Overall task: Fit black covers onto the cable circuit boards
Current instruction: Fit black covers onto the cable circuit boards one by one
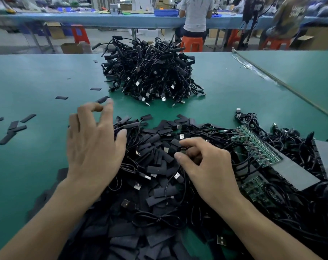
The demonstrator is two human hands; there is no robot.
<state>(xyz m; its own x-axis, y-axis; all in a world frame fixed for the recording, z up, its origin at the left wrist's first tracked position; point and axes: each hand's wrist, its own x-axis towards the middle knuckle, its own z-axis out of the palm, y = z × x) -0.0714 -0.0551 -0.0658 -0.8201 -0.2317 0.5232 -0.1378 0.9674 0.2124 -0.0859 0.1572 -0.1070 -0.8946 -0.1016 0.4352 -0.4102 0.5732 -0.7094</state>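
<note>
a heap of loose covers (155, 166) lies nearest on the table (37, 76), circuit board strips (259, 147) to its right, a cable pile (150, 76) behind.

No legible text anywhere, only blurred, unreadable pale lettering (298, 10) on the back of a seated person's shirt (289, 21), far behind the cable heap (150, 76).
</note>
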